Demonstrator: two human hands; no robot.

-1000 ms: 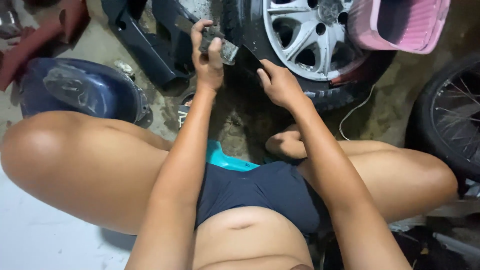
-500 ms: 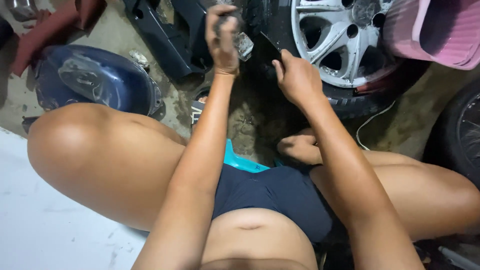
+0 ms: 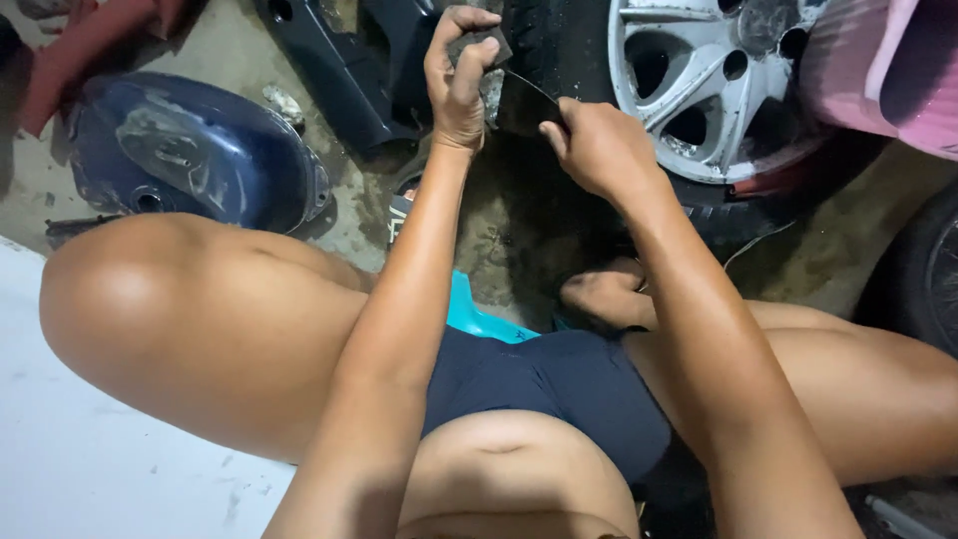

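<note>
Presently, left hand (image 3: 459, 75) is gripping a small dark block (image 3: 481, 45) against the tyre (image 3: 544, 45); right hand (image 3: 599, 145), just beside and lower, is pinching a thin blade (image 3: 529, 85) slanting up-left toward that block.

The tyre (image 3: 544, 50) stands at twelve o'clock, its wheel rim (image 3: 709, 80) at one o'clock. The left hand (image 3: 457, 80) and right hand (image 3: 599, 145) meet just before the tyre. A tank shell (image 3: 190, 150) lies at ten o'clock, a tub (image 3: 878, 70) at two, a second wheel (image 3: 928, 269) at three.
</note>
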